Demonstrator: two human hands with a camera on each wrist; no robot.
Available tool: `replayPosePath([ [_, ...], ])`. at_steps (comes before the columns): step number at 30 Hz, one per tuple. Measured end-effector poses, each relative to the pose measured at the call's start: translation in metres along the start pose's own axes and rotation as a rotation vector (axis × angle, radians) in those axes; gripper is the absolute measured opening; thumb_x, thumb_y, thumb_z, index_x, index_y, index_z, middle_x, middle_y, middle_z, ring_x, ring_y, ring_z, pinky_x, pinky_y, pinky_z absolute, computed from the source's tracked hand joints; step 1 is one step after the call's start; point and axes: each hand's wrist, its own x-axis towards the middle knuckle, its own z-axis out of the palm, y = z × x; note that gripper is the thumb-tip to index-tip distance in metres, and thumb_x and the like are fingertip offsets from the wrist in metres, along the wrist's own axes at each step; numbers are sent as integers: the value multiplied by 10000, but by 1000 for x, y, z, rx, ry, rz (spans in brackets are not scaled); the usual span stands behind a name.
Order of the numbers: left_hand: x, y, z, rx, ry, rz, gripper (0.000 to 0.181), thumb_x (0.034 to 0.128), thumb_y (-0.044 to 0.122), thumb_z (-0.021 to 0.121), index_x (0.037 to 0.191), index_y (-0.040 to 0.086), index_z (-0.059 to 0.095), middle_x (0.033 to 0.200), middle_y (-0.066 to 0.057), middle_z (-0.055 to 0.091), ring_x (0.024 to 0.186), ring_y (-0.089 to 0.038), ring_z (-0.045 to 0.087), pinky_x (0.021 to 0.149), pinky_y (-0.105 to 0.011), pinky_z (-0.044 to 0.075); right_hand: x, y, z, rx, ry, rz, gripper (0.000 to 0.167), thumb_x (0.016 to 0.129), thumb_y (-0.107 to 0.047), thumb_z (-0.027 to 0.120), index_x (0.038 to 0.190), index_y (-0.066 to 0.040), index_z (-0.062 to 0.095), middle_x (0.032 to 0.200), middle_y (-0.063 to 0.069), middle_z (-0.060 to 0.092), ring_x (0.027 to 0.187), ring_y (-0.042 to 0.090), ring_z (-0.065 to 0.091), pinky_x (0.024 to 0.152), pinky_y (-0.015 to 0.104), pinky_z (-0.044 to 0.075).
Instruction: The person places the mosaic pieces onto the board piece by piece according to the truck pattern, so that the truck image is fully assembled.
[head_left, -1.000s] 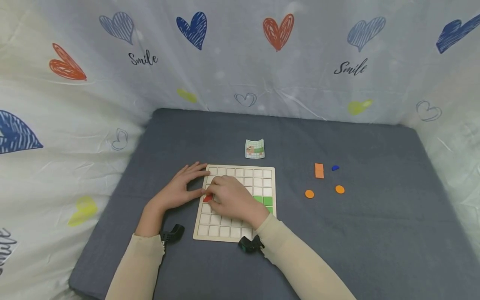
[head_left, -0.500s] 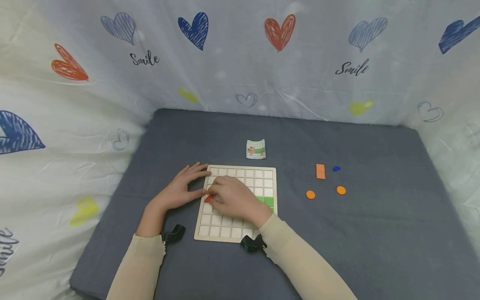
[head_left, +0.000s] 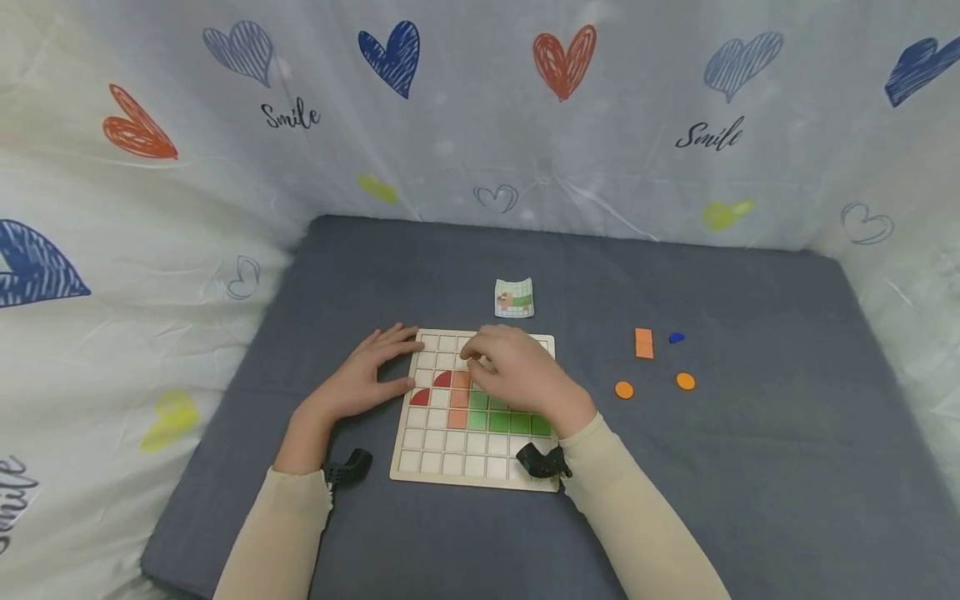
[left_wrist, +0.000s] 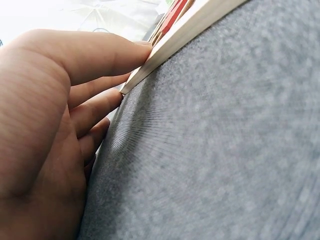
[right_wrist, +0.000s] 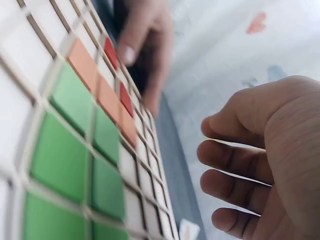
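Observation:
A pale wooden grid board (head_left: 442,480) lies on the table. My left hand (head_left: 363,377) rests at its left edge, thumb and fingers extended and touching the rim in the left wrist view. My right hand (head_left: 525,371) hovers over the upper right part of the board. In the right wrist view its fingers are loosely bent with nothing between them. In the grid sit two red quarter-round pieces, one red piece (head_left: 420,397) left of and below the other red piece (head_left: 443,380). Beside them runs a column of orange squares (head_left: 459,399), then green squares (head_left: 519,422), partly hidden by my right hand.
Beyond the board lies a small pattern card (head_left: 513,298). To the right are orange squares (head_left: 643,343) side by side, a blue piece (head_left: 677,337), and two orange discs, the nearer disc (head_left: 624,390) and the farther-right disc (head_left: 686,381). A heart-printed curtain surrounds the table.
My right hand has let go of the red piece at the board's left side and moved right and up, uncovering the red, orange and green pieces. My left hand has stayed put.

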Motion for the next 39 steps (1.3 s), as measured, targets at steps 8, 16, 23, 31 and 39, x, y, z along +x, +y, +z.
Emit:
replayPosePath([
  [8,0,-1,3,4,1,-8,622,1035,305,790,1595,129,584,1749,-93,380,1673,-324,192,1378,-520,30,-22,25,-40,84,46,170,236,1088,-195,660,1249,-103,805,1202,-16,735,1020,182,655,897,405,602],
  [16,-2,1,4,-17,-1,-19,628,1030,295,797,1598,137,581,1752,-91,375,1675,-322,184,1377,-528,27,-50,51,-80,101,129,303,272,1098,-223,662,1323,-111,767,1302,37,709,1104,259,624,907,488,572],
  [23,-2,1,3,-6,3,-23,647,1026,320,803,1605,143,574,1755,-95,369,1676,-332,177,1375,-547,34,-82,84,-104,122,259,419,321,1124,-279,629,1348,-82,749,1285,88,703,978,279,626,755,462,552],
  [31,-2,2,0,-3,2,-28,649,1022,314,808,1602,136,577,1753,-106,371,1675,-339,178,1374,-555,30,-120,115,-124,110,313,615,492,1133,-449,557,1438,-90,698,1413,122,651,1121,309,593,795,474,528],
  [39,0,3,0,-7,-1,-16,644,1030,321,799,1603,134,575,1755,-104,367,1676,-337,176,1375,-548,27,-150,147,-126,78,327,748,497,1149,-353,522,1473,3,647,1448,273,584,1234,466,564,924,637,541],
])
